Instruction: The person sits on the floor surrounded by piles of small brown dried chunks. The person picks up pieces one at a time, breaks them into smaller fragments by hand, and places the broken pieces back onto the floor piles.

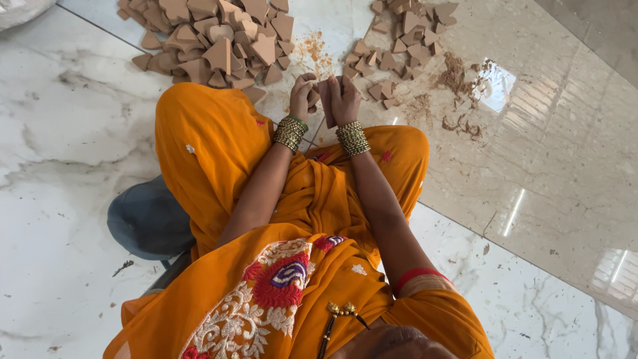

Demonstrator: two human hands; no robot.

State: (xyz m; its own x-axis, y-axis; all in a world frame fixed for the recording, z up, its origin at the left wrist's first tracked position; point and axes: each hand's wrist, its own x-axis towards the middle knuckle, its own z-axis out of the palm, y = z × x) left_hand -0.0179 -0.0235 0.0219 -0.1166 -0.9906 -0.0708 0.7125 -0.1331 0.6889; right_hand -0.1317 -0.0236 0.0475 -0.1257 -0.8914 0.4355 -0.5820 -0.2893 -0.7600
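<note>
Marble floor, clay pieces heaped left and right.
Left hand and right hand together grasp one brown piece, seemingly clay.

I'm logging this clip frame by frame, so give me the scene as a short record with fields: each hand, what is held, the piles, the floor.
left hand: curled against the clay piece, fingers bent
right hand: gripping the clay piece from the other side
clay piece: small, brown, flat, held between both hands above the floor
big pile: brown clay pieces, ahead on the left
small pile: flatter spread, ahead on the right
clay dust: loose crumbs right of the small pile
floor: glossy marble
bangles: on both wrists
</note>
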